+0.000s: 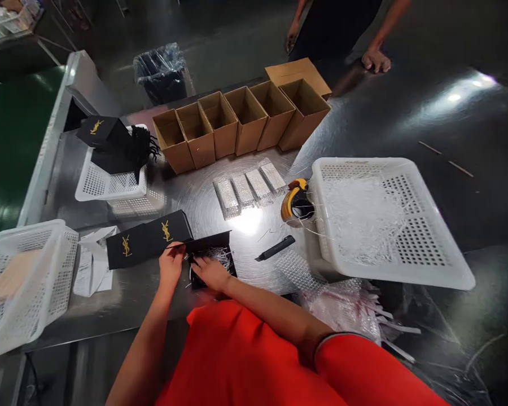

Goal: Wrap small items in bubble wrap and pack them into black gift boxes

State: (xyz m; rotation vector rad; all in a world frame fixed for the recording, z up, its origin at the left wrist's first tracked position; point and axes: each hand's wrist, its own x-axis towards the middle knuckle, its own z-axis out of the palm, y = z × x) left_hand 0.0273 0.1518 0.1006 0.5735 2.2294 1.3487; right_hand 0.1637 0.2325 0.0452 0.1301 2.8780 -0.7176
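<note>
In front of me stands a black gift box (232, 265) with its lid (209, 241) raised and white shredded paper (223, 256) inside. My left hand (172, 264) pinches the left edge of the lid. Inside the box, my right hand (211, 273) lies on the shredded paper with its fingers stretched out, their tips partly hidden. Two closed black boxes with gold logos, a left one (126, 251) and a right one (169, 228), sit just beyond my left hand. A black box cutter (275, 248) rests on the metal table to the right.
Open cardboard boxes (220, 121) line the back, with bubble-wrapped packets (249, 189) before them. Right are a tape dispenser (296, 204) and a white basket (427, 248) of shredded paper. Left are another basket (57, 282) and papers (95, 262). Across the table, a co-worker's hand (376, 60) rests.
</note>
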